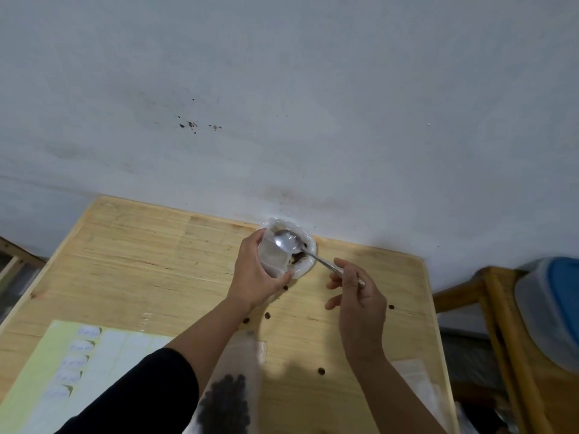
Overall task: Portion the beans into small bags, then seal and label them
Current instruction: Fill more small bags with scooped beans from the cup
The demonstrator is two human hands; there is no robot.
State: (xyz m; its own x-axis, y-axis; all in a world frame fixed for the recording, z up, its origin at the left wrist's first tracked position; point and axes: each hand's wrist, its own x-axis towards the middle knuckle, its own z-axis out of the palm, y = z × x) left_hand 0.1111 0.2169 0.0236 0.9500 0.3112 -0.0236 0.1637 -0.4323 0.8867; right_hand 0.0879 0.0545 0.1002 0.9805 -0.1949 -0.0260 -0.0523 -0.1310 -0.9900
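Observation:
My left hand (255, 275) grips a small clear bag (272, 256), holding its mouth open at the far edge of the wooden table (131, 261). My right hand (357, 297) pinches the handle of a metal spoon (286, 241), whose empty bowl hovers over the bag's mouth. Behind the small bag lies a larger white plastic bag (305, 261) with dark beans showing inside. A clear bag filled with dark beans (227, 402) lies flat near me, partly under my left forearm. Several loose beans (321, 371) are scattered on the table.
A pale green sheet of white labels (67, 368), some with writing, lies at the near left. More clear bags (416, 383) lie under my right forearm. A wall rises just behind the table. To the right stands a wooden frame (498, 308) holding a blue-lidded plastic container (554, 311).

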